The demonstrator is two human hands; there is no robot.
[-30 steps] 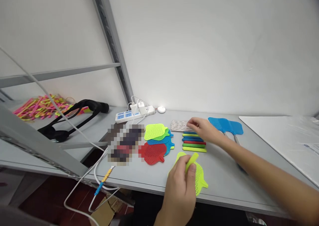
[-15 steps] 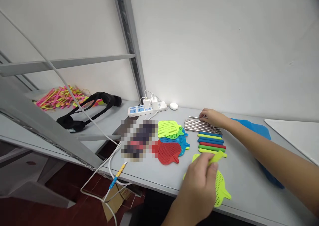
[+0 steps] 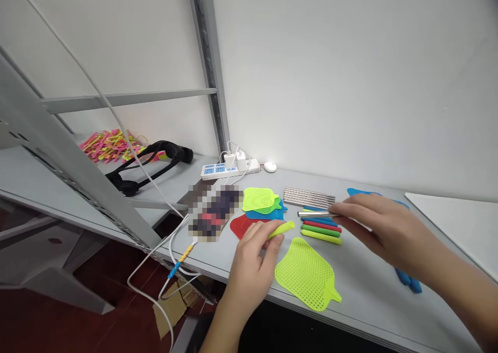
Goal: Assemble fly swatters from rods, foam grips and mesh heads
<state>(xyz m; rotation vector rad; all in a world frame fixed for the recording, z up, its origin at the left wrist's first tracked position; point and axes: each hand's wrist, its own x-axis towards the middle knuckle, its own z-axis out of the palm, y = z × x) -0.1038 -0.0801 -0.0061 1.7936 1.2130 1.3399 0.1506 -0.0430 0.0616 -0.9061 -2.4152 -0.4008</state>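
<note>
1. One view only — head camera, looking down at the grey bench (image 3: 361, 285).
2. Left hand (image 3: 254, 254): fingers pinched on a yellow-green handle (image 3: 280, 230), whose long axis points up and to the right, its free end aimed at the other hand.
3. Right hand (image 3: 383, 226): fingers pressed together around a metal rod (image 3: 314, 214), which lies nearly level, its free end pointing left toward the handle's tip; the two ends are near but apart.
4. Yellow-green mesh head (image 3: 305, 274) lies flat on the bench, just below and between both hands — nearer the left.
5. Behind: stacked mesh heads (image 3: 260, 199), a row of coloured handles (image 3: 321, 229), a bundle of metal rods (image 3: 309, 197).
</note>
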